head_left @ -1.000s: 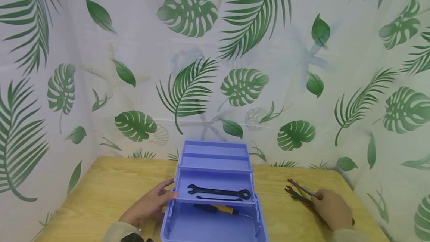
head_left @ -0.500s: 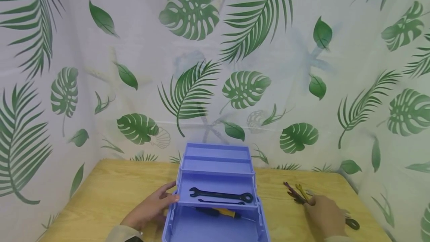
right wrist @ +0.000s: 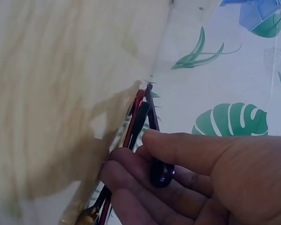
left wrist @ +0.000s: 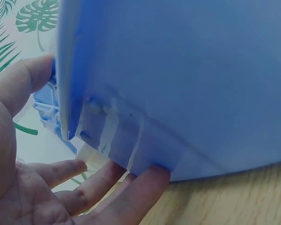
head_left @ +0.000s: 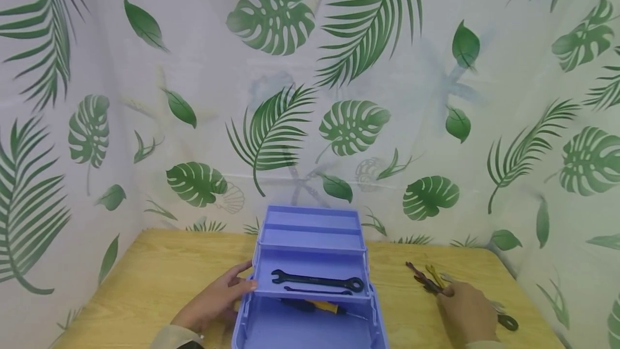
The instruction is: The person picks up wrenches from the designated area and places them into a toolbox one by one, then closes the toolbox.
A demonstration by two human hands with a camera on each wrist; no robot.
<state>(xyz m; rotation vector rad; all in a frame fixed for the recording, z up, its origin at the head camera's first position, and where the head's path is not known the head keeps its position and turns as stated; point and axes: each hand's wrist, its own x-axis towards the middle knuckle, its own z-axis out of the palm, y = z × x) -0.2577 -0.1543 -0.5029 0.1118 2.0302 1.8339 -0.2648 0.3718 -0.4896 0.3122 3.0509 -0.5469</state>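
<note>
A blue toolbox (head_left: 310,333) stands with its lid and stepped trays raised. My left hand (head_left: 215,298) grips its left side, thumb on the tray edge and fingertips against the outer wall (left wrist: 131,117). On the middle tray lie a large black combination wrench (head_left: 317,280) and a thinner dark one (head_left: 317,290). A screwdriver (head_left: 319,305) with a black and yellow handle sits in the bottom compartment. At the right, my right hand (head_left: 469,308) pinches a purple wrench (right wrist: 152,115) between thumb and fingers. Red (right wrist: 136,112) and black (right wrist: 139,124) wrenches show beside it, partly hidden by the fingers.
Under and around the right hand lie a yellow wrench (head_left: 432,272), a silver wrench (head_left: 446,278) and a black ring end (head_left: 507,322). The wooden table (head_left: 164,263) meets a leaf-patterned curtain (head_left: 339,176) at the back.
My right hand has shifted slightly left and toward me with the purple wrench, and the yellow and silver wrenches show more clearly. The left hand stays at the toolbox.
</note>
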